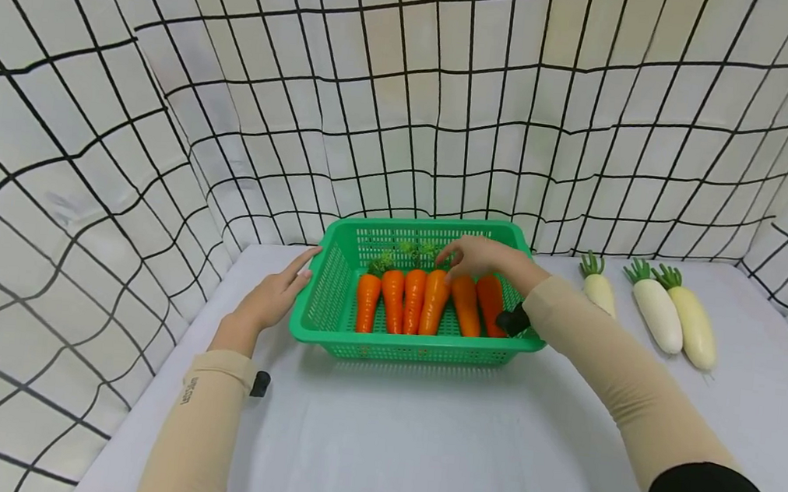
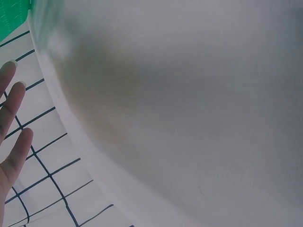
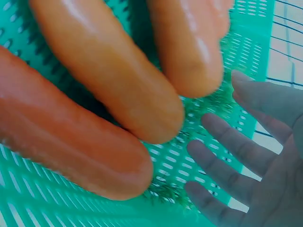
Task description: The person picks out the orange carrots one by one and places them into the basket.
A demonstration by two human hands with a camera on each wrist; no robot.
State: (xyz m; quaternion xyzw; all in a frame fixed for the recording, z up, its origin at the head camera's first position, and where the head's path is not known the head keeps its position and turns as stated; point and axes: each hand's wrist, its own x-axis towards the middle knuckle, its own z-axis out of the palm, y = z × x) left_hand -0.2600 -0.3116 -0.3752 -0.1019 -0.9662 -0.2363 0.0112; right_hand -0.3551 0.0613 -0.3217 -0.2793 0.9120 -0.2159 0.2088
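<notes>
In the head view, several orange carrots [image 1: 413, 302] lie side by side in a green plastic basket [image 1: 420, 350], their leafy tops toward its far side. My left hand [image 1: 276, 294] rests against the basket's left rim with its fingers extended. Those fingers [image 2: 12, 111] show at the edge of the left wrist view. My right hand [image 1: 472, 257] reaches over the basket near the carrot tops. The right wrist view shows its loosely spread fingers [image 3: 241, 151] beside the thick end of a carrot [image 3: 187, 52], with nothing visibly held.
Right of the basket lie three white radishes [image 1: 657, 308] with green tops, one partly behind the right forearm. A black grid net [image 1: 435, 128] in front of white sheeting surrounds the back and sides of the white table [image 1: 412, 443].
</notes>
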